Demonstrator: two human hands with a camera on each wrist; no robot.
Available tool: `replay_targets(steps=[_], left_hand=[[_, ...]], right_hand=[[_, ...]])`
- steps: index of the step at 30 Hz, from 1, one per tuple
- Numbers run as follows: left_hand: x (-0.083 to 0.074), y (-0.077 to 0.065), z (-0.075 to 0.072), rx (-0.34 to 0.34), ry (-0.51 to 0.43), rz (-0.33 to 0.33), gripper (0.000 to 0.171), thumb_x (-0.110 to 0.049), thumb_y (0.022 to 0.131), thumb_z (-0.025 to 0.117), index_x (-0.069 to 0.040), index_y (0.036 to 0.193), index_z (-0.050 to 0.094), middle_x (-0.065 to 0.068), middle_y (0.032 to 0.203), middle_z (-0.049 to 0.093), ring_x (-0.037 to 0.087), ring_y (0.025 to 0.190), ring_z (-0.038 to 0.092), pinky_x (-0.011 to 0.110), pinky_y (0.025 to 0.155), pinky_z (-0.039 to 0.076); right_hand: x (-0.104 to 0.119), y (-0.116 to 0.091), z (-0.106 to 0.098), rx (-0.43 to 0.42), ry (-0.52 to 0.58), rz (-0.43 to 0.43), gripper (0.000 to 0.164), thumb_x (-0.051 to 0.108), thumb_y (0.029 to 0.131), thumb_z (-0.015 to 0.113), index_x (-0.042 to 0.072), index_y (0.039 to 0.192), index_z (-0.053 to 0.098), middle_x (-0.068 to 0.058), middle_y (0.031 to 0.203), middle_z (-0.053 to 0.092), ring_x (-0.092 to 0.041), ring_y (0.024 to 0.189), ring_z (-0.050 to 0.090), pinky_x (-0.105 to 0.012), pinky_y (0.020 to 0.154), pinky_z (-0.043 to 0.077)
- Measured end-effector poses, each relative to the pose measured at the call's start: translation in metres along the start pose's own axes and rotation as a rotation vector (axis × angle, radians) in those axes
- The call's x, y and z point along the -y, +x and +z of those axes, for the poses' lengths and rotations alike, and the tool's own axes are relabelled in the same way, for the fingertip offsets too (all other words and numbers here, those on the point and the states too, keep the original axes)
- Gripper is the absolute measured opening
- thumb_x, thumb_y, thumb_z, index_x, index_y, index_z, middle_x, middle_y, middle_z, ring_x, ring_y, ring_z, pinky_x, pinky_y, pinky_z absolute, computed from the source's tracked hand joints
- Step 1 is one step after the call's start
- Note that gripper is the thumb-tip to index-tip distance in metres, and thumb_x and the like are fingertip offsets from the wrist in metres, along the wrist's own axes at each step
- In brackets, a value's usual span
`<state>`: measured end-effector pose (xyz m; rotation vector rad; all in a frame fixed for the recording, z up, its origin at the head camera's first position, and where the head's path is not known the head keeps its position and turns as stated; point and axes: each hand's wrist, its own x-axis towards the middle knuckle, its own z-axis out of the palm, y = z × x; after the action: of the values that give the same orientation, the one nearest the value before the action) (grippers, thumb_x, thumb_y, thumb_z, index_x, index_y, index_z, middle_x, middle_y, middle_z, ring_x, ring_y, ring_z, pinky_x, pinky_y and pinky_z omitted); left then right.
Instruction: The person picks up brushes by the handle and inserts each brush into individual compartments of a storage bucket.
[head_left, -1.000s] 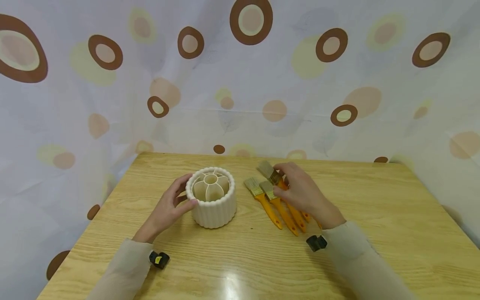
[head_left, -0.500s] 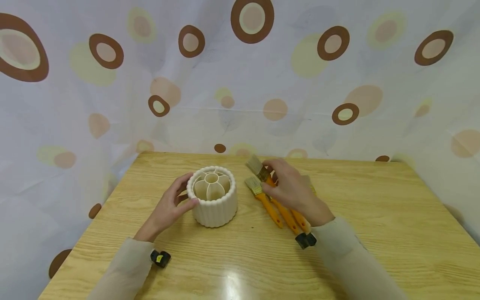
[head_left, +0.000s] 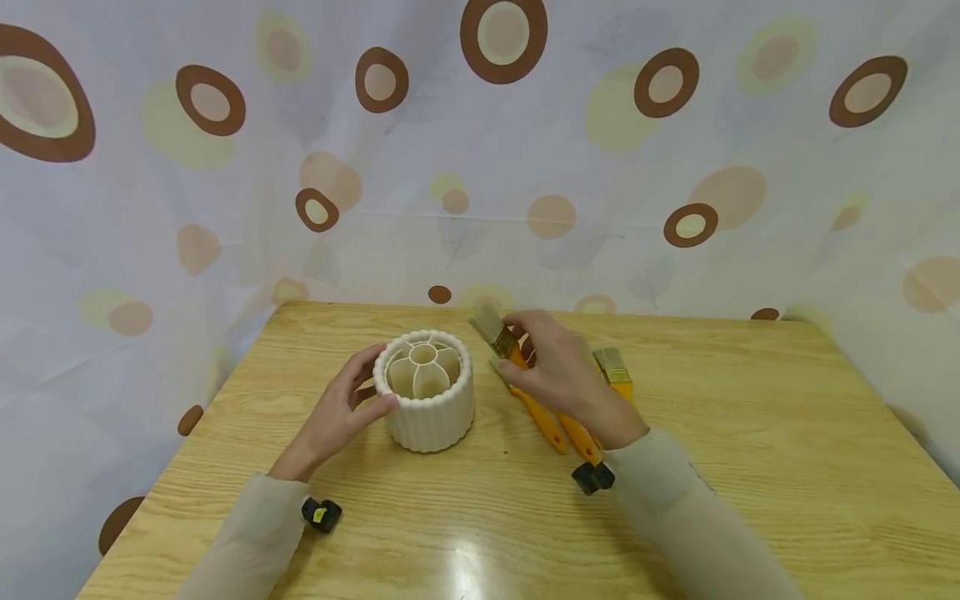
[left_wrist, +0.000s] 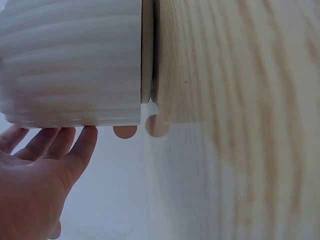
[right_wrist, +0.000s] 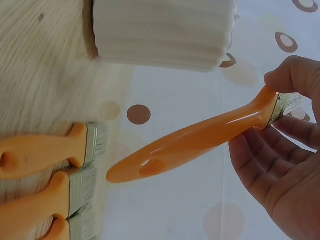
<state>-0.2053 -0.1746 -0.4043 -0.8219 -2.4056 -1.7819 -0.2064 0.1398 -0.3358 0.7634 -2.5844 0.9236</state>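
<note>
A white ribbed round holder (head_left: 431,425) with petal-shaped compartments stands on the table, with no brushes visible in it. My left hand (head_left: 339,417) holds it from the left, thumb at the front rim and fingers along its side; the left wrist view shows fingertips against the ribbed wall (left_wrist: 75,65). In my right hand (head_left: 558,367) a paintbrush (right_wrist: 190,140) is pinched where its orange handle meets the metal ferrule. Its bristles (head_left: 487,323) point up and left, right of the holder, and the handle hangs clear of the table in the right wrist view.
Several more orange-handled paintbrushes (head_left: 542,423) lie on the wooden table (head_left: 750,467), partly hidden under my right hand and forearm. One brush (head_left: 615,371) shows to the right of that wrist. A patterned curtain (head_left: 480,267) hangs behind the table's back edge.
My right hand has carried the paintbrush leftward toward the holder, uncovering another brush on its right. The left hand and the holder have stayed put.
</note>
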Motion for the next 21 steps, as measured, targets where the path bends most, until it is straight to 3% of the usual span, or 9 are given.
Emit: replay_targets(steps=[9, 21], left_hand=[[0.001, 0.0, -0.001, 0.008, 0.002, 0.009, 0.066, -0.006, 0.091, 0.063, -0.01, 0.148, 0.03, 0.011, 0.147, 0.037, 0.028, 0.132, 0.038, 0.053, 0.102, 0.036], [-0.001, 0.0, 0.0, 0.004, -0.013, 0.0, 0.066, -0.006, 0.091, 0.064, -0.011, 0.148, 0.031, 0.008, 0.147, 0.038, 0.025, 0.132, 0.038, 0.053, 0.103, 0.035]], right_hand=[[0.01, 0.009, 0.003, -0.027, 0.14, -0.036, 0.049, 0.012, 0.083, 0.07, 0.003, 0.127, 0.052, -0.008, 0.106, 0.057, -0.018, 0.08, 0.057, -0.035, 0.071, 0.054], [0.027, 0.018, 0.003, -0.06, 0.221, -0.069, 0.049, 0.011, 0.084, 0.07, 0.004, 0.128, 0.051, -0.007, 0.107, 0.057, -0.017, 0.081, 0.058, -0.03, 0.072, 0.053]])
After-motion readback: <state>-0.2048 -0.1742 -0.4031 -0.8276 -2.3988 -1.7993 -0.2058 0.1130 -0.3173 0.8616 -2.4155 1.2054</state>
